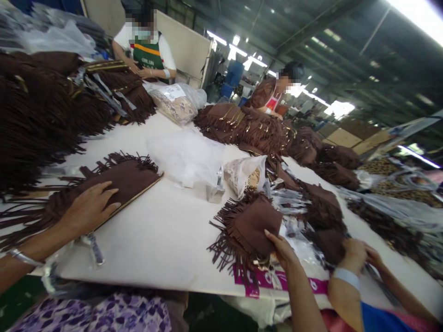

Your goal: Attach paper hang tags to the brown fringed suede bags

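My left hand (92,207) lies flat, fingers spread, on a brown fringed pouch (128,182) with a gold-coloured zip along its near edge. A silver bracelet (24,258) circles that wrist. Out to the right, my right hand (285,251) grips the corner of a second brown fringed pouch (254,223), thumb on top and the other fingers mostly hidden underneath. Some gold-coloured metal shows under this pouch's near edge. Between the two pouches stretches the white tabletop (166,235). A small clear packet (93,249) lies just below my left hand.
At right, a co-worker's hands (356,253) handle another brown piece. Piles of fringed brown pouches stand at left (38,106) and at the back (242,127). Plastic bags (187,154) lie mid-table. Purple tape (284,280) runs along the near edge. Two people (150,55) work across the table.
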### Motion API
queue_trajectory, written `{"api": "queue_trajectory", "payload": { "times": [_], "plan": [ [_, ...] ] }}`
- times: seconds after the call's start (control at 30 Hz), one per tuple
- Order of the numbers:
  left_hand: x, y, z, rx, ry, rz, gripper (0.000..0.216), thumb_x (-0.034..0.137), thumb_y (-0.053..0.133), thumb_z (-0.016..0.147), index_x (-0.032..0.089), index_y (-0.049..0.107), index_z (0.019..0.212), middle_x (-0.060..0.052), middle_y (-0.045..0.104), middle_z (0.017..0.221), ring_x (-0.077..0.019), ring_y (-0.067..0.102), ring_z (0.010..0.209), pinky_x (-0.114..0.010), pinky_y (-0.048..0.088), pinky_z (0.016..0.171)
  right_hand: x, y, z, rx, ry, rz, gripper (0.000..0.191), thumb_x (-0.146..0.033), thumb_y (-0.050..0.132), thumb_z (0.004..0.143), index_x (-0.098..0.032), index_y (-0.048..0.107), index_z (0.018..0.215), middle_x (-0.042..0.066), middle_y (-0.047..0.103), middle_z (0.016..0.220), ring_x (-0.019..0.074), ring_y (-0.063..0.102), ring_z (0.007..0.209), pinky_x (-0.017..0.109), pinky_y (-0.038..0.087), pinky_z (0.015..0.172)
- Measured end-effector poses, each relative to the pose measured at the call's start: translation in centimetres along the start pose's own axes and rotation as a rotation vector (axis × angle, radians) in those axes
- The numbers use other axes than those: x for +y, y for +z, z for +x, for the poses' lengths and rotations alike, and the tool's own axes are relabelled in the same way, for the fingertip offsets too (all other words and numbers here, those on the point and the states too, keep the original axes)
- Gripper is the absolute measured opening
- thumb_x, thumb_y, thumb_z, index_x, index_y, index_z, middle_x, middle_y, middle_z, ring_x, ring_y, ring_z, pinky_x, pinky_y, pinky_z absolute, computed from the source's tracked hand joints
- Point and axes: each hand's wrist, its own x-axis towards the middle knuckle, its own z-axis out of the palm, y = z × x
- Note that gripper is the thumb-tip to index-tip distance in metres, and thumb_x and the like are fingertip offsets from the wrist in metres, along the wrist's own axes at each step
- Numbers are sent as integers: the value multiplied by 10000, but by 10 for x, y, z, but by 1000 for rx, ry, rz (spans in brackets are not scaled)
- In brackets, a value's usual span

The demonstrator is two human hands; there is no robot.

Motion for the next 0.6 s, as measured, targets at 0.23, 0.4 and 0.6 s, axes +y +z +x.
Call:
{"api": "queue_trajectory", "payload": {
  "times": [0.23,0.4,0.6],
  "plan": [
    [4,-4,1,49,-74,-308,555,462,485,823,86,599,1214,-123,404,1471,-329,345,1358,-412,180,1164,-6,17,0,-175,104,240,409,-207,777,670,-158,651,1056,57,751,872,204,717,721,316,600,695],
    [31,-22,4,137,-129,-659,414,500,628,761,219,685,1060,40,561,1321,-250,420,1314,-262,177,1154,-15,33,-25,-192,64,331,389,-178,750,653,-148,653,1028,55,751,870,206,720,794,300,598,749],
    [122,-62,20,-299,-205,-1249,558,564,625,806,126,640,1151,-100,651,1186,-263,575,1123,-331,434,989,9,47,-96,-275,26,307,544,-381,803,629,-166,659,1107,82,722,1072,270,662,1055,364,547,906]
  ]
}}
